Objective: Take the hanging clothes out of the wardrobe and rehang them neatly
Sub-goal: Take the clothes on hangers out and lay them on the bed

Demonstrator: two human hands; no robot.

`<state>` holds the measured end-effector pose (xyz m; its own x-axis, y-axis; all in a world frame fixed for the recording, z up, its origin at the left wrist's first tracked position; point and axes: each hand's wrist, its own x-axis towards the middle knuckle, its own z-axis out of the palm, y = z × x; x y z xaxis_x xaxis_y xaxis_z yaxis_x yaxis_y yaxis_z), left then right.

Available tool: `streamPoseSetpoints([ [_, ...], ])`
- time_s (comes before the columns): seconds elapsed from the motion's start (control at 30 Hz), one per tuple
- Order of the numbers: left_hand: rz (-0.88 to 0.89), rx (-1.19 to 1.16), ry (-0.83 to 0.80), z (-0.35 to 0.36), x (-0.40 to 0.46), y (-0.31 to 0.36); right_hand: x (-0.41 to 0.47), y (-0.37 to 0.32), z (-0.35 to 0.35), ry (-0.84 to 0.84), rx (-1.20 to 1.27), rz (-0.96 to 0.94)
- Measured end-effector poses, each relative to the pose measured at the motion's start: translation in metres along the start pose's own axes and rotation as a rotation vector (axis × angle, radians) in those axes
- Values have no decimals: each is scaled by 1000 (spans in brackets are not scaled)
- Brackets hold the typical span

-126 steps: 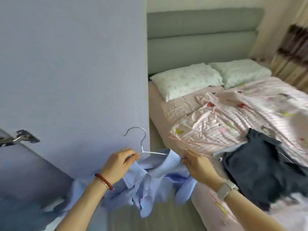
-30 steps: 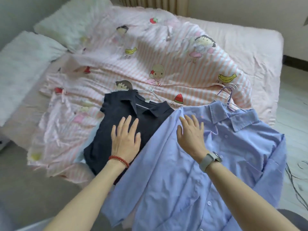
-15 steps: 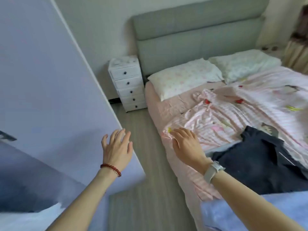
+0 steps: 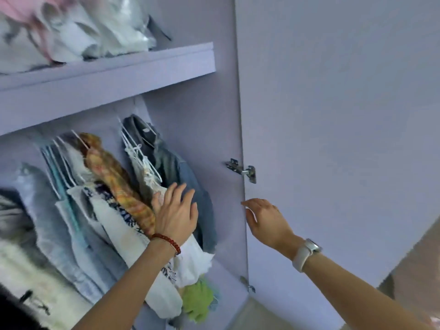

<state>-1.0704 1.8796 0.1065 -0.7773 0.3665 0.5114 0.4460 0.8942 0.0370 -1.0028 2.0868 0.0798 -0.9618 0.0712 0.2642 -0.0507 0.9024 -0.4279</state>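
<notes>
Two hands are in front of me, both raised toward the open wardrobe (image 4: 190, 129). The left hand (image 4: 175, 214), with a red bead bracelet (image 4: 166, 241) on its wrist, has its fingers straight and spread; it lies against the hanging clothes (image 4: 107, 201) and grasps nothing. Its fingertips reach the grey-blue shirt (image 4: 188, 177), which is the last piece on the right side of the row, near the inner wall of the wardrobe. The right hand (image 4: 266, 221), with a pale watch (image 4: 306, 253) on its wrist, is in the air in front of the edge where the door (image 4: 345, 115) meets the wardrobe. Its fingers are loose and a little bent, and it holds nothing. I cannot tell if its fingertips touch the edge. The clothes hang close together under the shelf (image 4: 107, 72), and they look tilted because the camera is tilted. From the right I see the grey-blue shirt, then a white piece with thin straps (image 4: 145, 170), an orange and yellow checked piece (image 4: 114, 179), a white piece with a dark pattern (image 4: 123, 225), and some pale blue and white pieces (image 4: 64, 210) more to the left. A green cloth (image 4: 197, 301) is visible at the bottom of the row. On the shelf above lie white and pink folded things (image 4: 71, 27), which are blurred. A metal hinge (image 4: 242, 170) joins the door to the wardrobe, above the right hand.
</notes>
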Motion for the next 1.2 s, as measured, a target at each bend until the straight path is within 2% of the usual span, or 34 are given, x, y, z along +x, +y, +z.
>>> streamPoseSetpoints([
  [0.13,-119,116,84,-6,44,-40,81,-28,11,-33,121,-114],
  [0.27,-308,163,-75,1,81,-75,146,-51,17,-34,179,-176],
  [0.37,-386,122,-175,12,86,-89,181,-79,24,-49,218,-231],
  [0.53,-413,50,-161,20,73,-93,218,-116,40,-121,175,-269],
  [0.77,-420,21,-158,23,68,-98,245,-130,52,-120,113,-182],
  [1.03,-404,-27,-169,23,68,-102,249,-122,26,78,151,-110],
  [1.2,-393,-46,-169,22,69,-101,213,-96,24,195,174,-69],
])
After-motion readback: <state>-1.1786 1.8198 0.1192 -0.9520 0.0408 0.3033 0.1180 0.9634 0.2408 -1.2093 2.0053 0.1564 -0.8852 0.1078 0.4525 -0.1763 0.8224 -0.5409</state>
